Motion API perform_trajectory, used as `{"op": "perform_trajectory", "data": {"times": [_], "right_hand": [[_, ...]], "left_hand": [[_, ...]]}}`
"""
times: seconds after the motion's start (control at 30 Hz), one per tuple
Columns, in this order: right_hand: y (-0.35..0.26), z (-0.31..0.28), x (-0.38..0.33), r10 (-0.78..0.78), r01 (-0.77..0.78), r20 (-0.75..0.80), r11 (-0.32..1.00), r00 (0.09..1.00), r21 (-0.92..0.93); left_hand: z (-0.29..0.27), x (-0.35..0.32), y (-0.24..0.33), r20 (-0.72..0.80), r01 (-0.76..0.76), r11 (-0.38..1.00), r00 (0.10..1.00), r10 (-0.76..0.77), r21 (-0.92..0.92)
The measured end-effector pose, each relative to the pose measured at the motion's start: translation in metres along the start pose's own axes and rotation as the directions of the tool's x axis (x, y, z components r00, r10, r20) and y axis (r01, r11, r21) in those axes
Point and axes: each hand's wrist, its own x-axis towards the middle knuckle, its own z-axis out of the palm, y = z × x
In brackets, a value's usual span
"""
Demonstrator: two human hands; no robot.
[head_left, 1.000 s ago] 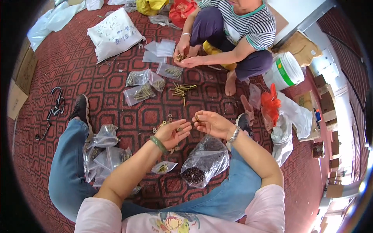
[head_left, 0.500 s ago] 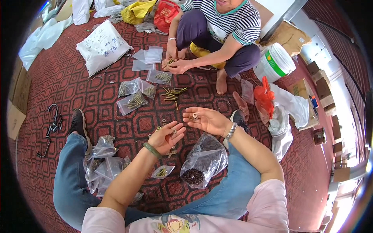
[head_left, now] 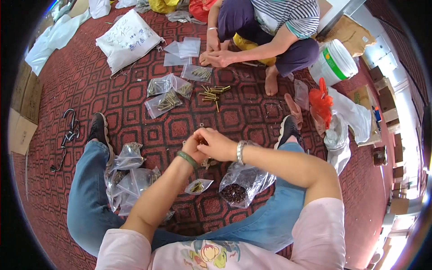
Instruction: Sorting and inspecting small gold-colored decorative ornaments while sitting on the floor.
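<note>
My left hand, with a green bangle at its wrist, meets my right hand above the carpet between my legs. Both are closed with curled fingers, the right partly covering the left; what they hold is hidden. Small pale rings lie below them, partly covered. Nearby is a small clear bag of brass-coloured pieces. To its right, a larger clear plastic bag lies open around a heap of small dark brown pieces. Several filled clear bags lie beside my left leg.
Ahead are loose brass-coloured screws and clear bags of screws. A co-worker crouches beyond, hands together near flat empty bags. A white sack lies far left, a white bucket far right.
My hands were apart and open, palms up with small rings on them; now they are brought together and closed. The view has shifted, so the scene sits slightly higher.
</note>
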Motion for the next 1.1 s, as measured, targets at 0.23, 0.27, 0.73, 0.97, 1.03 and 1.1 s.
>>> {"op": "perform_trajectory", "data": {"times": [0.23, 0.27, 0.73, 0.97, 1.03, 1.1], "right_hand": [[0.1, -0.074, 0.07, 0.25, -0.221, -0.14, 0.955, 0.958, 0.197], [0.118, -0.074, 0.068, 0.285, -0.255, -0.214, 0.954, 0.935, 0.157], [0.158, -0.017, 0.023, 0.038, -0.02, 0.07, 0.97, 0.997, -0.241], [0.153, -0.064, 0.014, 0.302, -0.422, -0.63, 0.905, 0.715, -0.045], [0.144, -0.036, 0.0, 0.221, -0.371, -0.65, 0.923, 0.727, -0.102], [0.124, -0.021, -0.006, 0.164, -0.335, -0.652, 0.931, 0.741, -0.147]], "left_hand": [[-0.016, -0.003, 0.013, -0.151, -0.075, 0.991, 0.987, 0.058, -0.111], [-0.021, -0.005, 0.012, -0.121, -0.079, 0.992, 0.99, 0.067, -0.096], [-0.029, -0.002, -0.003, 0.134, -0.136, 0.778, 0.989, 0.066, 0.614], [-0.022, 0.006, 0.07, 0.389, -0.387, 0.055, 0.921, -0.025, 0.92], [-0.023, 0.004, 0.11, 0.437, -0.443, -0.184, 0.897, -0.075, 0.878], [-0.005, 0.007, 0.133, 0.446, -0.463, -0.395, 0.884, -0.141, 0.793]]}}
